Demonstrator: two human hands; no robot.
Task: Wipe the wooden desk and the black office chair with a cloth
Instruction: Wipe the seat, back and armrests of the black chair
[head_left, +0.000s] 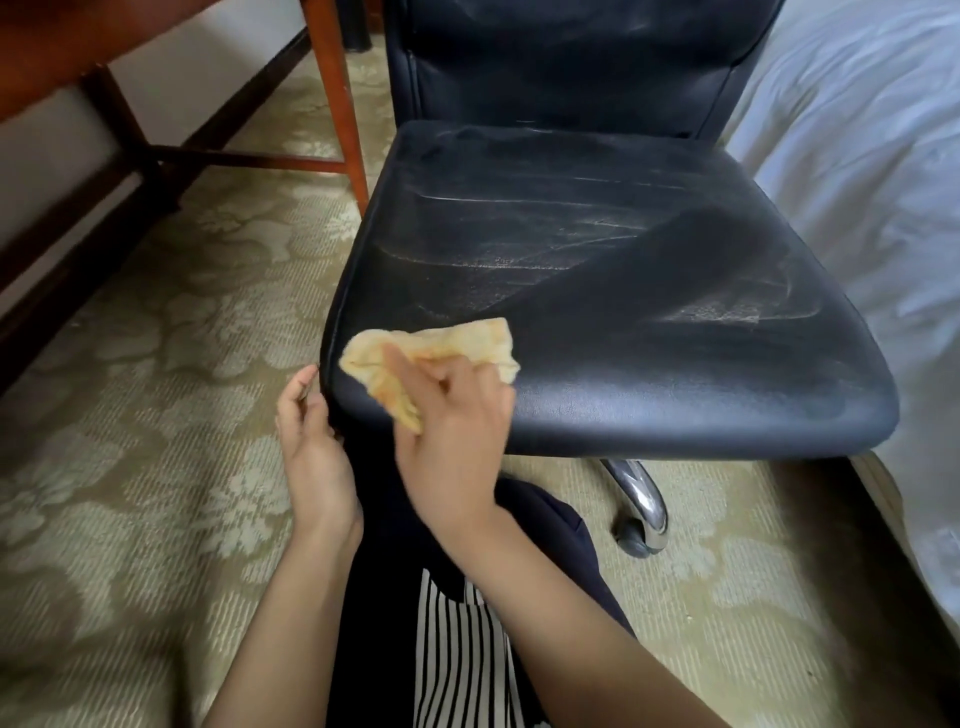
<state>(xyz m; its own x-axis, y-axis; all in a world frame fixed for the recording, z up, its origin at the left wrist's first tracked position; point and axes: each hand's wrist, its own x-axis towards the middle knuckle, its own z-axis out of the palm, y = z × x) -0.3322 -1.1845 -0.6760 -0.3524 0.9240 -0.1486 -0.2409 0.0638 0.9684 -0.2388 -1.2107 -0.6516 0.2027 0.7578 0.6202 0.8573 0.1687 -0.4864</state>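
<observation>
The black office chair (613, 270) fills the middle of the view, its leather seat streaked with dusty and damp patches. A crumpled yellow cloth (441, 345) lies on the seat's front left corner. My right hand (452, 421) grips the cloth from the near side. At the seat's left front edge, my left hand (311, 436) holds the chair's rim with curled fingers. The wooden desk (332, 88) shows only its legs and underside at the upper left.
A white bed (872, 182) runs along the right side, close to the chair. The chair's chrome base and a caster (641, 519) sit under the seat. Patterned beige carpet (156, 415) covers the floor. My knee in dark fabric is below the hands.
</observation>
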